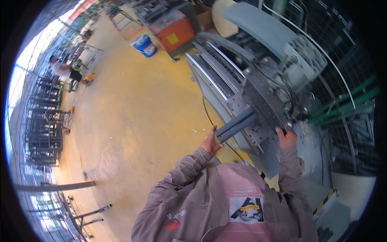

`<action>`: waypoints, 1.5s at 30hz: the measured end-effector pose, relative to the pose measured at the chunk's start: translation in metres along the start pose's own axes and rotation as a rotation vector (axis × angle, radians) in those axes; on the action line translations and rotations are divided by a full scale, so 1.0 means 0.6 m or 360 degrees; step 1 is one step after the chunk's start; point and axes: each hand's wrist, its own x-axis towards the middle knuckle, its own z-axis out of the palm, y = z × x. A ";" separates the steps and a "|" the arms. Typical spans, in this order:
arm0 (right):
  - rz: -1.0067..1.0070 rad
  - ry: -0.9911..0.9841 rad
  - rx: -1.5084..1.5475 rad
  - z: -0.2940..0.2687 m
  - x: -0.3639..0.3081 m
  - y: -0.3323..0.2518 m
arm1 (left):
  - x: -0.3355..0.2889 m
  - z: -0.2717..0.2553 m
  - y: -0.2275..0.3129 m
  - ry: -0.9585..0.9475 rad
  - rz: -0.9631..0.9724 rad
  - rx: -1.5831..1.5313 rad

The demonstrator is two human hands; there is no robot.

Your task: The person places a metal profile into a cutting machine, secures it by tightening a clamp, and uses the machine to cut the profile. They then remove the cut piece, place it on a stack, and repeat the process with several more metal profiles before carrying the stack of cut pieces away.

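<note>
- Where grey bars (240, 128) cross the perforated plate (262, 136), left fingers (213, 130) spread wide at the bar ends.
- Beside the plate, right fingers (279, 132); grip: cannot tell.

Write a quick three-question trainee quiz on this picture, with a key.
1. Which of the wearer's hands is at the near end of the grey bars?
2. True or false: the blue bucket stands on top of the metal machine.
3. Where is the right hand? a) on the bucket b) at the machine's edge c) on the left sleeve

Key: 1. The left hand; 2. False, it stands on the yellow floor; 3. b
</note>
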 end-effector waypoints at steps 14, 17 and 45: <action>0.0253 -0.0105 -0.0001 -0.013 -0.030 0.008 | -0.019 0.043 -0.027 0.0094 0.0025 -0.0247; 0.0312 -0.0046 0.0028 -0.013 -0.040 0.031 | -0.009 0.054 -0.041 0.0094 0.0129 -0.0221; 0.0129 0.0067 -0.0323 -0.017 -0.043 -0.105 | -0.016 0.032 -0.043 0.0165 0.0184 -0.0205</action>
